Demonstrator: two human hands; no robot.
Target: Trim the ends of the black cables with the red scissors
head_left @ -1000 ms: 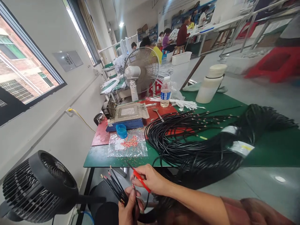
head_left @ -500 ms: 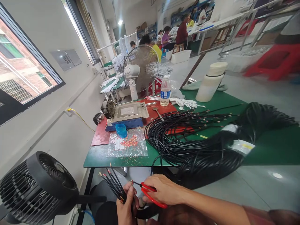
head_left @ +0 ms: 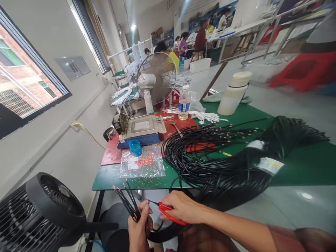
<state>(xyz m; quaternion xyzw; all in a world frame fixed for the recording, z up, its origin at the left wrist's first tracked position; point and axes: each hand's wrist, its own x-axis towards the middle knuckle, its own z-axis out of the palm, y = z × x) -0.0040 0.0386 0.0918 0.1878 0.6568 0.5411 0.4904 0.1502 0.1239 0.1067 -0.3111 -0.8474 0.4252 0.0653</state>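
My left hand point(head_left: 141, 220) is closed around a bunch of black cables point(head_left: 127, 202) whose stripped ends fan out up and to the left. One cable end point(head_left: 148, 201) stands up at the thumb and fingertips, apart from the others. My right hand point(head_left: 178, 208) grips red-handled scissors point(head_left: 168, 211), with fingers around the handles. Their dark blades point left, with the tips at that cable end; whether they touch it is too small to tell. Above, on the green table point(head_left: 105, 180), lies a large bundle of black cables point(head_left: 210, 168).
Cut scraps point(head_left: 145, 159) lie on a clear plastic bag point(head_left: 157, 168) beside a blue cup point(head_left: 135, 147). Behind stand a blue-sided heating device point(head_left: 139, 134), a bottle point(head_left: 184, 103) and a cream flask point(head_left: 234, 94). A black fan point(head_left: 44, 213) stands at lower left. Several people sit farther back.
The view has shifted slightly. Both hands stay close together, and the scissors' tips remain at the single cable end. The held bunch is tilted a little differently.
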